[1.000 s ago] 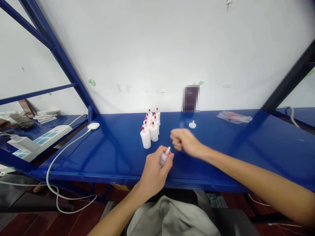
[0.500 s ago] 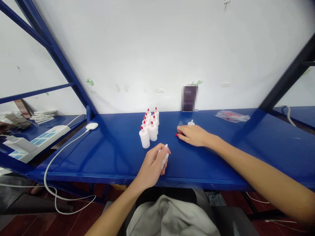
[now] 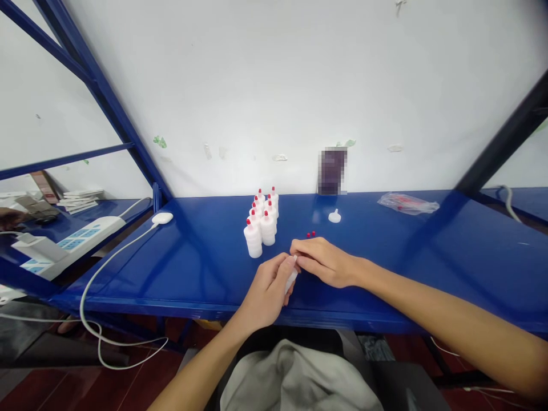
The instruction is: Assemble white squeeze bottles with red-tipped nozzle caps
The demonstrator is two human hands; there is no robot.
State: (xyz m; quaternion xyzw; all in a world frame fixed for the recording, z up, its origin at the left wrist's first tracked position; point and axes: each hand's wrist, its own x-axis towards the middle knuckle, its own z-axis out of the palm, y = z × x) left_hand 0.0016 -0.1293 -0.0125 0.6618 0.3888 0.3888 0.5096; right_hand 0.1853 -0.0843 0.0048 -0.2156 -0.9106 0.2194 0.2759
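The small white bottle [image 3: 290, 281] is in the left hand [image 3: 266, 291], low over the front part of the blue tabletop [image 3: 192, 262]. The left fingers are wrapped around it, and its thin tip pokes up by the thumb. The right hand [image 3: 329, 262] is right at that tip, with its thumb and first finger bent in close. I can't tell if the right fingers are gripping a thing, since they hide what is between them.

Just past the right hand, two little red caps [image 3: 310, 234] lie next to each other. A flat white piece with a short spout [image 3: 334, 217] sits farther back. To the left of the caps, the other bottles [image 3: 268, 229] stand up close together in two rows, with red tops on.

A clear bag [image 3: 406, 204] with some red in it lies at the back right. A dark, blurry block [image 3: 332, 171] leans near the white wall [image 3: 257, 85]. Over on the left, a round white thing [image 3: 162, 219] has a white cord [image 3: 88, 285] that hangs down past the front edge.
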